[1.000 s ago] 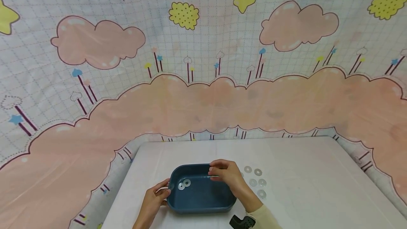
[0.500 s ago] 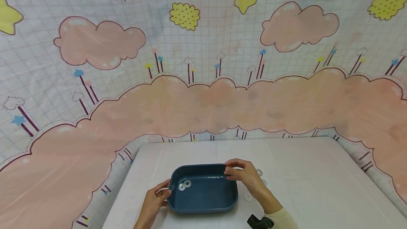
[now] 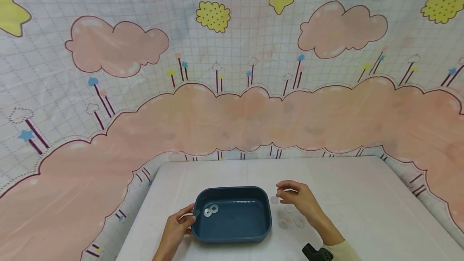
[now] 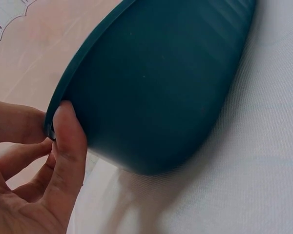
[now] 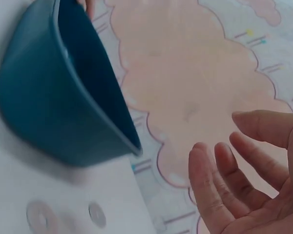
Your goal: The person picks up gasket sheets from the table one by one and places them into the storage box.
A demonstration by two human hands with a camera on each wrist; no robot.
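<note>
A dark blue rectangular basin (image 3: 232, 235) stands on the white table, with two flat metal washers (image 3: 214, 208) lying inside at its left end. My left hand (image 3: 173, 228) pinches the left rim; in the left wrist view the thumb (image 4: 70, 134) presses the outer wall while the fingers reach over the edge. To the right of the basin, my right hand (image 3: 302, 201) hovers over several loose washers (image 3: 282, 224). Its fingers are loosely bent and spread, with nothing between them in the right wrist view. The hand and forearm may hide other washers.
The white tabletop (image 3: 355, 212) extends to the right and behind the basin. A patterned cloth (image 3: 232, 120) with clouds and stars hangs behind the table and along its sides. A black device (image 3: 317, 253) is on the right wrist.
My right hand has moved right, from above the basin's right side to over the loose washers. The left hand stays on the rim, and the two washers inside lie as before.
</note>
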